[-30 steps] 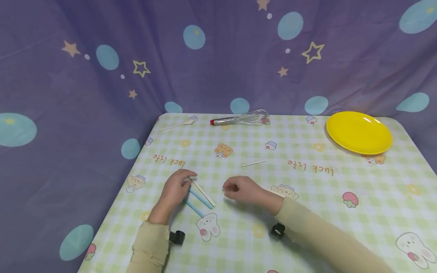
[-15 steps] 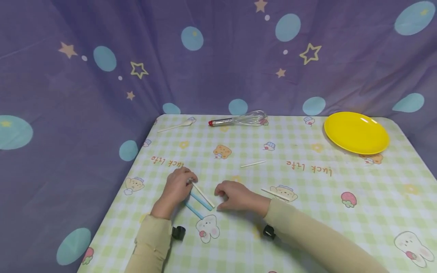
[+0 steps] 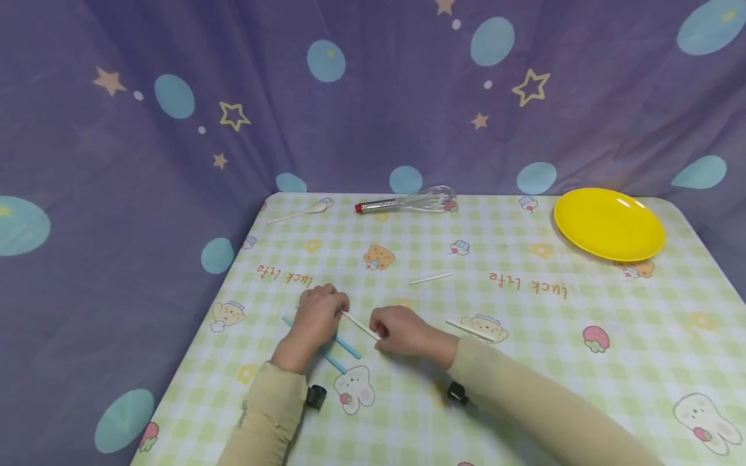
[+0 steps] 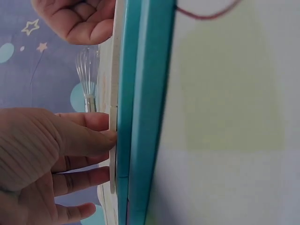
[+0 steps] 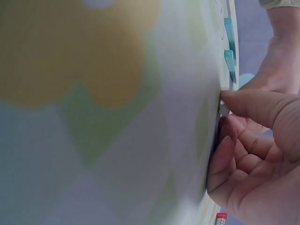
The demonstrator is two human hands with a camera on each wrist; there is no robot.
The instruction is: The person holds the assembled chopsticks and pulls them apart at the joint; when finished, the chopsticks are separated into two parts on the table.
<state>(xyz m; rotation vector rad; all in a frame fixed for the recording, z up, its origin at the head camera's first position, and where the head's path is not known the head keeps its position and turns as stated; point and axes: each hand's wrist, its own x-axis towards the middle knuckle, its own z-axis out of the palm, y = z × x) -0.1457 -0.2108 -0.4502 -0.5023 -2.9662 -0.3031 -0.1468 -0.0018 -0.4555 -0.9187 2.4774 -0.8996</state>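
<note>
A slim cream chopstick (image 3: 359, 325) spans the space between both hands, low over the table. My left hand (image 3: 319, 317) pinches its far-left end; in the left wrist view the thumb presses it against the fingers, and a seam shows in the cream chopstick (image 4: 114, 93). At the near-right end, my right hand (image 3: 405, 331) pinches the tip between thumb and forefinger, where a bit of white (image 5: 224, 110) shows in the right wrist view. Two blue chopsticks (image 3: 348, 347) lie side by side, partly hidden beneath the left hand.
Two short cream sticks lie apart: one farther back (image 3: 432, 278), the other beside the right sleeve (image 3: 469, 331). Along the back edge are a cream spoon (image 3: 298, 213), a whisk (image 3: 408, 202) and a yellow plate (image 3: 609, 225). A checked cloth (image 3: 524, 388) covers the table.
My left hand has shifted right, carrying the cream chopstick away from the blue pair. My right hand has come left and a little nearer, and now pinches the chopstick's other end.
</note>
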